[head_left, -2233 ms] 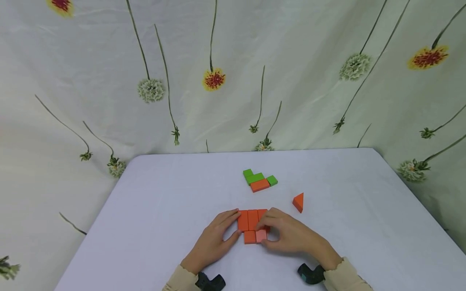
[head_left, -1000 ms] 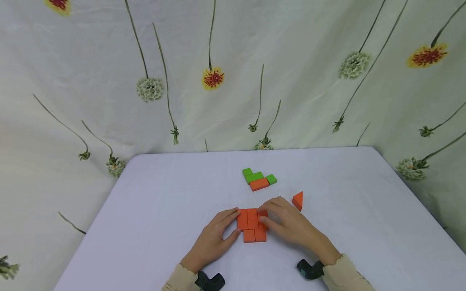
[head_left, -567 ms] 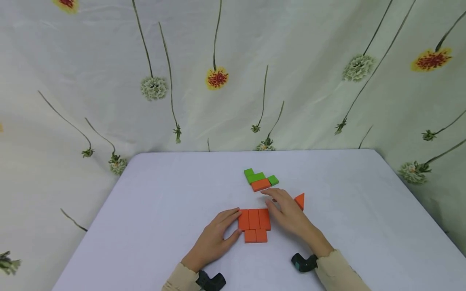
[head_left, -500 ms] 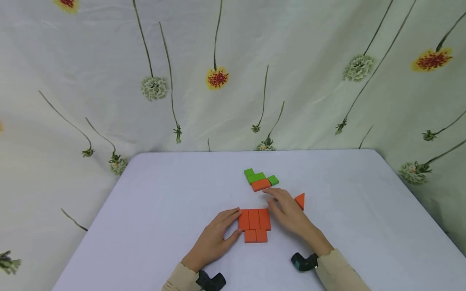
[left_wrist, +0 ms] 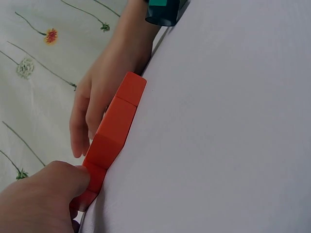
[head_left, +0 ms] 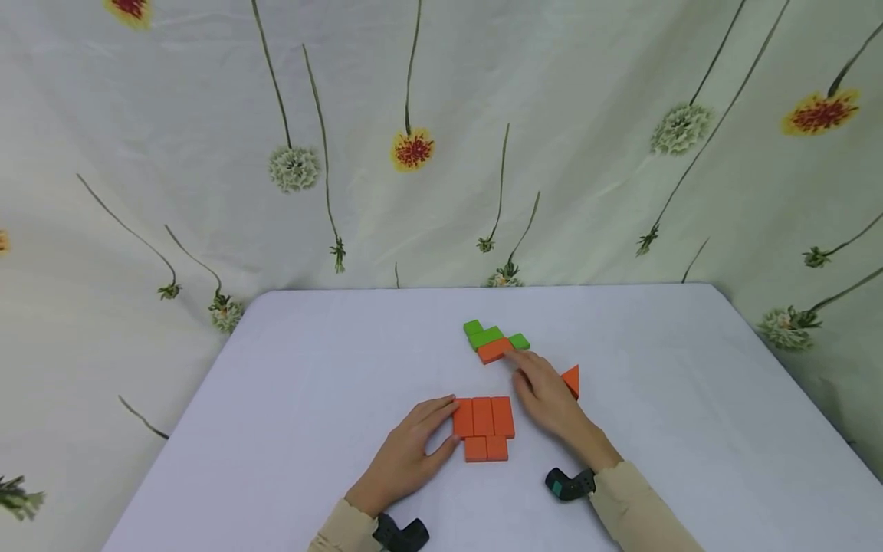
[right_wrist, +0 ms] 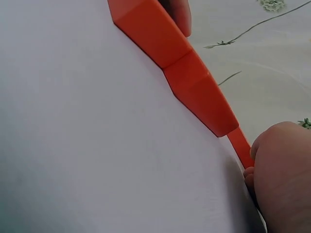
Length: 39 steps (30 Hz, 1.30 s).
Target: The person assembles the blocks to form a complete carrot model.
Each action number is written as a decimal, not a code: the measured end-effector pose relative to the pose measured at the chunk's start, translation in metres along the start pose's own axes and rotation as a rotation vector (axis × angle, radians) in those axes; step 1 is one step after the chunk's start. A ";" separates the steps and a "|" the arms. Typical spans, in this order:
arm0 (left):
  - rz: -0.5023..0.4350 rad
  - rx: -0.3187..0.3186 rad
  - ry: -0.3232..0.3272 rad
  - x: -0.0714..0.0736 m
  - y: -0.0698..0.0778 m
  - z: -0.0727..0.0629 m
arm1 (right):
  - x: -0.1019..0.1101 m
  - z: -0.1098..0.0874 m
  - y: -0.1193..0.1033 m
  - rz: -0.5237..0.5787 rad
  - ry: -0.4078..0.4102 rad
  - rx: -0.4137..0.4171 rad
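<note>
Three orange-red rectangular blocks (head_left: 483,416) lie side by side, with two squarish block faces (head_left: 486,448) against their near edge. My left hand (head_left: 407,452) rests at the left side of this group, index fingertip at the upper left corner and thumb at the lower left. In the left wrist view its thumb (left_wrist: 73,179) touches the orange-red blocks (left_wrist: 114,121). My right hand (head_left: 548,395) reaches farther out, its fingertips at the right end of a lone orange block (head_left: 493,351). That block lies against several green blocks (head_left: 486,336).
An orange triangular block (head_left: 572,380) stands just right of my right hand, partly hidden by it. A white cloth covers the table (head_left: 331,368). Behind it hangs a flower-patterned cloth (head_left: 566,192). A black wrist device (head_left: 569,484) sits on each wrist.
My right hand has left the near blocks of the orange-red group and moved away from me, up to the lone orange block. The left hand has stayed in place.
</note>
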<state>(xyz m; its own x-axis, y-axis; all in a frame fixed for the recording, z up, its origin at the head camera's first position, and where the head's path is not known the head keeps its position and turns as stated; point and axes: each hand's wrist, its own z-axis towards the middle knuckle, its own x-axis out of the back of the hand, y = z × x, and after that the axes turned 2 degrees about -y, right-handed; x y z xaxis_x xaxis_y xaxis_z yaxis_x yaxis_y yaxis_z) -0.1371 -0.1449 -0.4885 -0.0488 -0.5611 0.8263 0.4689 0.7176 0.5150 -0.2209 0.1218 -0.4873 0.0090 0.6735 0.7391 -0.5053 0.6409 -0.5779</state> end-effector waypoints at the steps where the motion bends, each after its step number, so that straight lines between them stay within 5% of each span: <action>1: 0.000 -0.003 0.002 0.000 0.000 0.000 | -0.001 0.001 0.001 -0.004 0.002 0.003; 16: -0.007 0.017 -0.033 0.001 0.000 0.001 | -0.003 0.003 0.001 -0.035 0.017 0.028; 24: -0.005 0.021 -0.035 0.003 0.001 0.001 | -0.001 0.003 -0.005 -0.028 0.100 -0.007; 39: -0.006 0.008 -0.016 0.003 0.001 0.000 | 0.002 0.001 -0.010 -0.061 0.019 -0.109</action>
<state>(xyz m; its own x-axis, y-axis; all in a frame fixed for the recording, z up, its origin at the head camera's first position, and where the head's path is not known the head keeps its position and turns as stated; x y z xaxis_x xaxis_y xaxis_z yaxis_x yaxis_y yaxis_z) -0.1366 -0.1458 -0.4857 -0.0658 -0.5590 0.8266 0.4616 0.7173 0.5218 -0.2168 0.1164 -0.4802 0.0542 0.6382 0.7679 -0.4068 0.7165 -0.5667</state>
